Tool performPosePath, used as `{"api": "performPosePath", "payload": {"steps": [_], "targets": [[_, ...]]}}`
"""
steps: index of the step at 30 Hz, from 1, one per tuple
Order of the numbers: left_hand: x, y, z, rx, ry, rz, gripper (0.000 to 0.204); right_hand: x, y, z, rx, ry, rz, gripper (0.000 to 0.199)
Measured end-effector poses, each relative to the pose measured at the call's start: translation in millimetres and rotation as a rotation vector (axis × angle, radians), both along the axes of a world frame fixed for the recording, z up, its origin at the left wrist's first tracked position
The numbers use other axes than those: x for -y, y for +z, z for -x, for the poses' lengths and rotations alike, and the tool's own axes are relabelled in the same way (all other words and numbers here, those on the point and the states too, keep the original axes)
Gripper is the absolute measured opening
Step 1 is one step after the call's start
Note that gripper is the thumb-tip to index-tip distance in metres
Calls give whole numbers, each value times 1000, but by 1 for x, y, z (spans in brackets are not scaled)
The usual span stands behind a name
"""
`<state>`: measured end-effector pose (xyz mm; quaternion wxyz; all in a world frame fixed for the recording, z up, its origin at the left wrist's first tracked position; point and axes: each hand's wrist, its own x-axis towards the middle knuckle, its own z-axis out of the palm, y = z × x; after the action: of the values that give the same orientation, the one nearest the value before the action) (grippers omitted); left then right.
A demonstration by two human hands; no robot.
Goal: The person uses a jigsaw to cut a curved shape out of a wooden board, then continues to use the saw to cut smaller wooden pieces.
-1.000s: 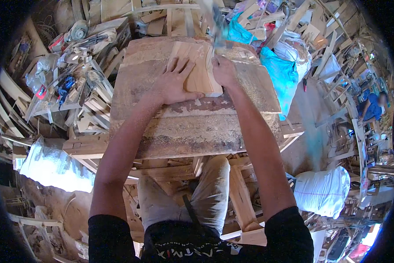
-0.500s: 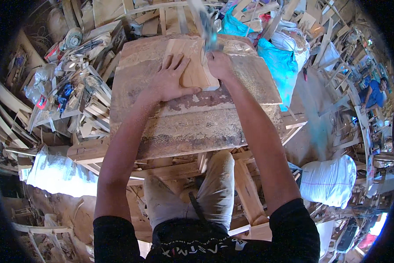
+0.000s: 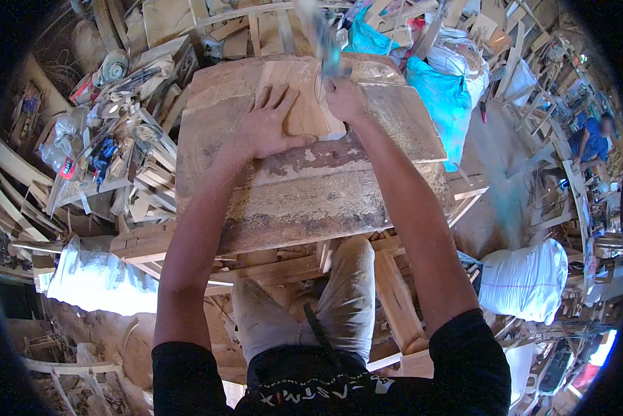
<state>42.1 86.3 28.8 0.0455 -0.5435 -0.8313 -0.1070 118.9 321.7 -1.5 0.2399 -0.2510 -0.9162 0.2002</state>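
A pale wooden board (image 3: 303,116) lies flat on a worn, sawdust-strewn worktable (image 3: 304,197). My left hand (image 3: 268,128) rests on the board's left side, palm down with fingers spread. At its right edge, my right hand (image 3: 345,101) is closed, its curled fingers gripping the board's side. Just beyond that hand stands an upright blue-grey machine part (image 3: 331,55), blurred, close to the board's right edge. It looks like a saw's blade guide, but the blade cannot be made out. The undersides of both hands are hidden.
Wood offcuts (image 3: 155,184) and a plastic bottle (image 3: 65,165) crowd the left. A turquoise sack (image 3: 440,100) stands against the table's right side, a white sack (image 3: 523,281) lower right. Farther right is a person in blue (image 3: 592,142). Timber framing (image 3: 398,295) stands near my legs.
The whole view has shifted slightly. Both hands keep nearly the same places on the board, the left spread and the right curled at the edge.
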Motion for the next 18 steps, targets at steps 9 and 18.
{"api": "performPosePath", "payload": {"steps": [9,18], "targets": [[-3,-4,7,-21,-18,-6,118,4,9,2,190,-48,-3,45],[-6,-3,9,-7,-33,-31,118,-2,2,2,22,-13,-17,43]]}}
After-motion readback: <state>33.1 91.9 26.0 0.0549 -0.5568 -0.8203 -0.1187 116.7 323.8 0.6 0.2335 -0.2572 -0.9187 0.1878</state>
